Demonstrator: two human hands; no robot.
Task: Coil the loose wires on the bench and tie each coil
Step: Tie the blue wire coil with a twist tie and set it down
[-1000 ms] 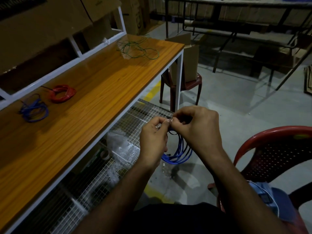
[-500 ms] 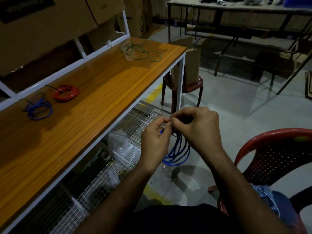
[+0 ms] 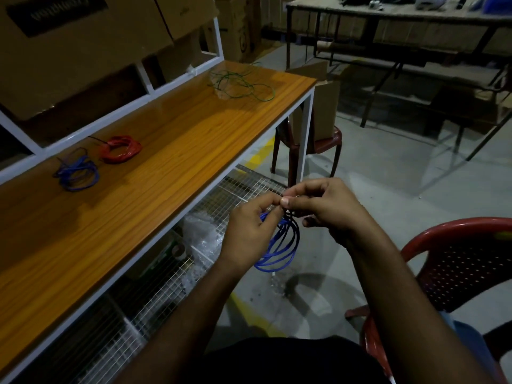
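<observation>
Bench [image 3: 171,151] is mostly open through the middle and front edge. Only blockers: blue coil [image 3: 77,173] and red coil [image 3: 122,149] by the back edge, plus green wire [image 3: 241,84] tangled at the far end.

Blue coil [image 3: 279,245], red coil [image 3: 122,149], green wire [image 3: 241,84] (orange woodgrain bench [image 3: 166,151]).

Nothing really readable here tbh. The big cardboard box [image 3: 83,45] behind the bench has a dark label [image 3: 56,12] with pale lettering, but it's too blurred to make out.
</observation>
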